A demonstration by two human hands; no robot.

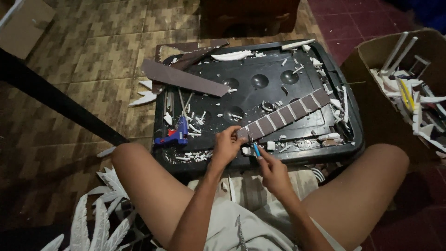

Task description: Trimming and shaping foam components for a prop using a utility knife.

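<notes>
Left hand (226, 146) pinches brown strip's (284, 115) near end; right hand (273, 173) just below.

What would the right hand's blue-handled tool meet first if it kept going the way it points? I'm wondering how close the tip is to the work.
The right hand aims its blue-handled tool up-left at the near end of the brown strip, which the left hand pinches. It would probably meet that end first; depth is unclear.

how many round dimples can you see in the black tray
5 clearly: three across the upper middle at and, two lower at and. More may be hidden under the brown segmented strip and scraps.
</notes>
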